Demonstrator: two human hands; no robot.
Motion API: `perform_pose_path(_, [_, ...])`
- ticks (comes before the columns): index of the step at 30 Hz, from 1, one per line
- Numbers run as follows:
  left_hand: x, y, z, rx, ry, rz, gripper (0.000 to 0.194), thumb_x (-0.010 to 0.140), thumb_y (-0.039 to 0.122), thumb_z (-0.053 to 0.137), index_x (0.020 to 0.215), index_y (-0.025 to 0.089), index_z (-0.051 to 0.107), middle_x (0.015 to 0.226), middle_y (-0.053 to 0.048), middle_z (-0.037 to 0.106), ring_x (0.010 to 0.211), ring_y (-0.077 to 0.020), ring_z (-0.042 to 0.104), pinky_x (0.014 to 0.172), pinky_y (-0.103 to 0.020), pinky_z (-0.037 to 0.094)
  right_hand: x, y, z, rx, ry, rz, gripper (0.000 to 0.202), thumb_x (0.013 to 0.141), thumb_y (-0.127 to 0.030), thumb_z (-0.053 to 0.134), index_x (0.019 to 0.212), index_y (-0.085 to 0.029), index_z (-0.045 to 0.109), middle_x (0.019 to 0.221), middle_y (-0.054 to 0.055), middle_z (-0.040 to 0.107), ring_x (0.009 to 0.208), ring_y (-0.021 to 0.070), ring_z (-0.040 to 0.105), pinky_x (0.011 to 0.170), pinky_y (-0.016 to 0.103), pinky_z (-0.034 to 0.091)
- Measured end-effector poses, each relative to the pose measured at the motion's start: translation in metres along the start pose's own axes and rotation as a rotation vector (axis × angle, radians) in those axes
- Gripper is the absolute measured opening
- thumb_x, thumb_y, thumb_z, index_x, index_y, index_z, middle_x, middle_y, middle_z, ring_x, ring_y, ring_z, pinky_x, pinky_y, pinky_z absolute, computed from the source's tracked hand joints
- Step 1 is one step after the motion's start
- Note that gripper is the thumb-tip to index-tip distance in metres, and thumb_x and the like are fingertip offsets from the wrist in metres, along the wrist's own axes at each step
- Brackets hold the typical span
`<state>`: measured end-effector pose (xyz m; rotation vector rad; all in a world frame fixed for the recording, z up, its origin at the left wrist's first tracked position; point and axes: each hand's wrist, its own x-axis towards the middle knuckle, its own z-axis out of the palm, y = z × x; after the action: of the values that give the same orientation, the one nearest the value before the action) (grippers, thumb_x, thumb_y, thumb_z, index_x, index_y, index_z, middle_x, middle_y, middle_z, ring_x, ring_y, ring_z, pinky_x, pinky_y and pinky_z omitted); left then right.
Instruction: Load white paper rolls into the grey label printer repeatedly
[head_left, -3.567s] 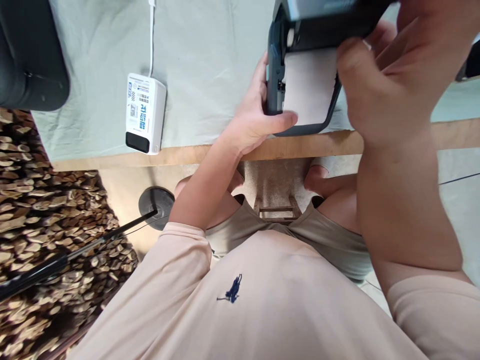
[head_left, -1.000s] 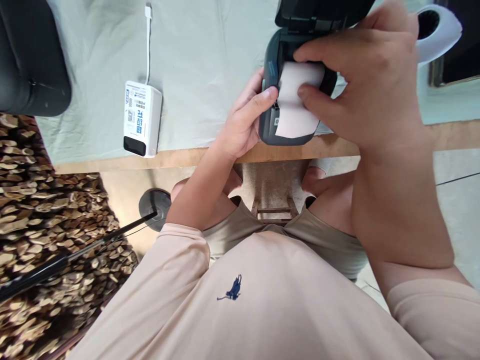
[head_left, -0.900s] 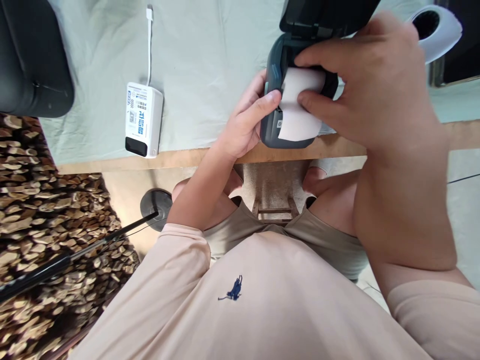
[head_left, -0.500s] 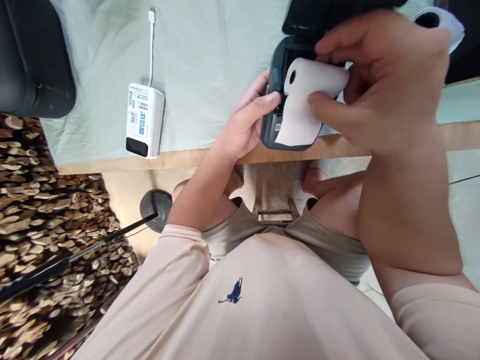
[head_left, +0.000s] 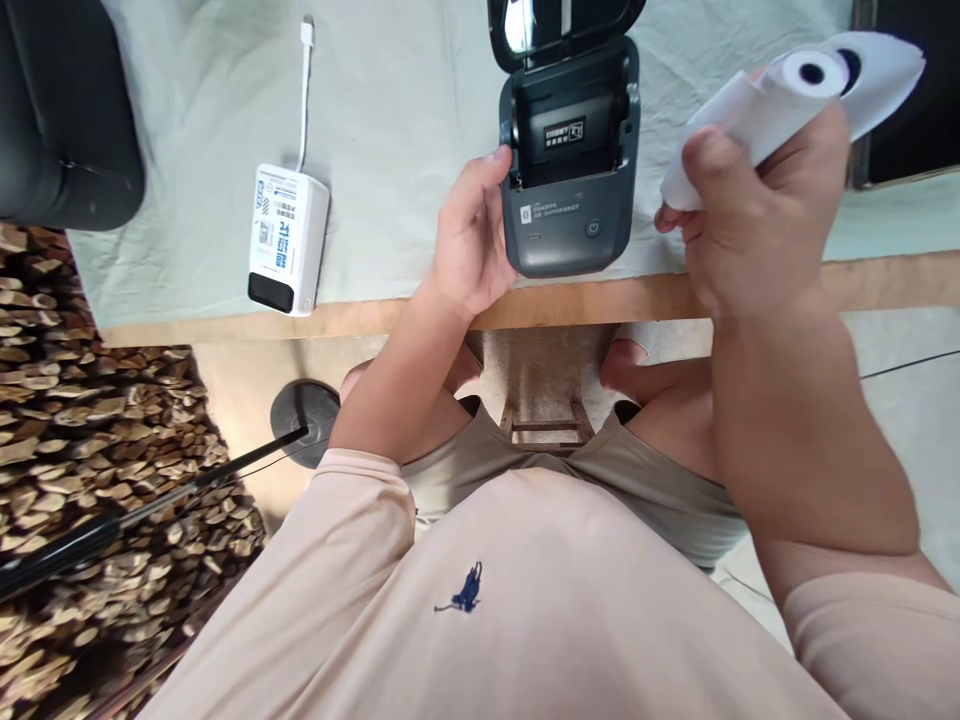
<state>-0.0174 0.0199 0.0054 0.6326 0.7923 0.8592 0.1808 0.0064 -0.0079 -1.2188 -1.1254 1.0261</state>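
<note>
A dark label printer (head_left: pixel 568 236) stands at the table's front edge with its lid (head_left: pixel 570 25) raised and its paper bay bare inside. My left hand (head_left: pixel 472 235) grips the printer's left side, thumb on the upper rim. To the right of the printer, my right hand (head_left: pixel 757 210) is closed around a white paper roll (head_left: pixel 780 95), whose dark core faces up and right. The loose end of the paper hangs on the left under my thumb. Partly hidden behind this roll is a second white roll (head_left: pixel 889 85).
A white power bank (head_left: pixel 281 235) with a short cable (head_left: pixel 304 95) lies on the cloth-covered table (head_left: pixel 397 130). Black objects occupy the far left (head_left: pixel 67 120) and right (head_left: pixel 911 100). Below are a round-based stand (head_left: pixel 289 400) and stacked firewood (head_left: pixel 90 430).
My right hand has lifted the paper roll out of the printer and carried it right. The printer has shifted slightly left, its bay now exposed, with my left hand still on it.
</note>
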Motion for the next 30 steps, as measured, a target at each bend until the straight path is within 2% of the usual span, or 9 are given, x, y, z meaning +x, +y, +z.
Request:
perform_pose_path(3, [0.0, -0.001, -0.001, -0.05, -0.055, 0.012, 0.04, 0.095, 0.043, 0.04, 0.095, 0.024, 0.075, 0.082, -0.005, 0.078, 0.121, -0.0272, 0.071, 0.097, -0.038, 0.062, -0.003, -0.002, -0.005, -0.233, -0.038, -0.076, 0.055, 0.074, -0.061, 0.071, 0.095, -0.017, 0.047, 0.084, -0.001, 0.051, 0.069, 0.0043, 0.054, 0.068, 0.027, 0.052])
perform_pose_path(5, [0.0, -0.001, -0.001, -0.051, -0.07, 0.012, 0.041, 0.095, 0.045, 0.04, 0.095, 0.025, 0.075, 0.079, -0.005, 0.077, 0.121, -0.0274, 0.071, 0.097, -0.039, 0.063, -0.006, -0.008, -0.008, -0.411, -0.043, -0.119, 0.046, 0.076, -0.053, 0.073, 0.094, -0.016, 0.054, 0.096, 0.002, 0.057, 0.089, 0.0058, 0.057, 0.089, 0.027, 0.052])
perform_pose_path(10, [-0.001, 0.0, 0.002, -0.008, 0.018, -0.024, 0.042, 0.093, 0.046, 0.039, 0.102, 0.026, 0.075, 0.079, -0.006, 0.078, 0.128, -0.029, 0.067, 0.101, -0.041, 0.061, -0.012, -0.016, -0.011, -0.708, -0.031, -0.129, 0.052, 0.074, -0.041, 0.074, 0.116, -0.021, 0.052, 0.109, 0.0, 0.059, 0.086, 0.0061, 0.052, 0.073, 0.023, 0.041])
perform_pose_path(13, [-0.002, 0.0, 0.002, 0.013, 0.119, -0.055, 0.038, 0.089, 0.049, 0.047, 0.106, 0.027, 0.074, 0.078, -0.006, 0.079, 0.13, -0.0306, 0.065, 0.103, -0.041, 0.06, -0.011, -0.013, -0.011, -0.783, -0.04, -0.133, 0.059, 0.078, -0.031, 0.067, 0.132, -0.023, 0.043, 0.108, 0.0, 0.062, 0.093, 0.009, 0.057, 0.09, 0.03, 0.048])
perform_pose_path(15, [-0.002, -0.001, 0.001, 0.017, 0.119, -0.053, 0.037, 0.088, 0.05, 0.051, 0.106, 0.027, 0.074, 0.077, -0.005, 0.078, 0.128, -0.0306, 0.067, 0.102, -0.04, 0.061, -0.009, -0.009, -0.013, -0.821, -0.055, -0.151, 0.056, 0.082, -0.022, 0.057, 0.135, -0.025, 0.04, 0.114, 0.0, 0.063, 0.103, 0.0106, 0.06, 0.098, 0.033, 0.049])
perform_pose_path(18, [-0.001, -0.002, 0.001, 0.007, 0.041, -0.013, 0.036, 0.091, 0.048, 0.045, 0.097, 0.027, 0.074, 0.079, -0.005, 0.078, 0.124, -0.0284, 0.07, 0.099, -0.039, 0.062, -0.005, -0.001, -0.017, -0.874, -0.073, -0.24, 0.06, 0.083, -0.016, 0.052, 0.139, -0.027, 0.035, 0.126, 0.002, 0.06, 0.102, 0.0093, 0.061, 0.09, 0.03, 0.052])
perform_pose_path(23, [0.0, -0.002, 0.0, -0.03, -0.038, 0.036, 0.037, 0.094, 0.043, 0.041, 0.089, 0.027, 0.074, 0.08, -0.004, 0.078, 0.122, -0.0262, 0.071, 0.1, -0.038, 0.062, -0.012, -0.005, -0.021, -0.842, -0.068, -0.414, 0.067, 0.082, -0.026, 0.061, 0.142, -0.031, 0.032, 0.142, -0.001, 0.046, 0.127, 0.0109, 0.054, 0.109, 0.031, 0.051])
perform_pose_path(26, [-0.002, -0.001, 0.0, 0.013, -0.041, 0.025, 0.04, 0.094, 0.045, 0.039, 0.094, 0.028, 0.075, 0.073, -0.005, 0.077, 0.125, -0.0266, 0.069, 0.103, -0.039, 0.06, -0.017, -0.012, -0.026, -0.732, 0.043, -0.469, 0.047, 0.088, -0.026, 0.051, 0.135, -0.033, 0.045, 0.128, -0.003, 0.052, 0.114, 0.007, 0.058, 0.091, 0.023, 0.052])
perform_pose_path(30, [-0.003, 0.0, 0.004, 0.02, 0.025, -0.014, 0.038, 0.093, 0.044, 0.041, 0.104, 0.028, 0.074, 0.085, -0.004, 0.081, 0.134, -0.0284, 0.063, 0.108, -0.041, 0.058, -0.006, -0.005, -0.046, -0.347, 0.345, -0.232, 0.028, 0.083, -0.019, 0.056, 0.11, -0.024, 0.06, 0.109, -0.003, 0.053, 0.106, 0.0023, 0.051, 0.093, 0.02, 0.047])
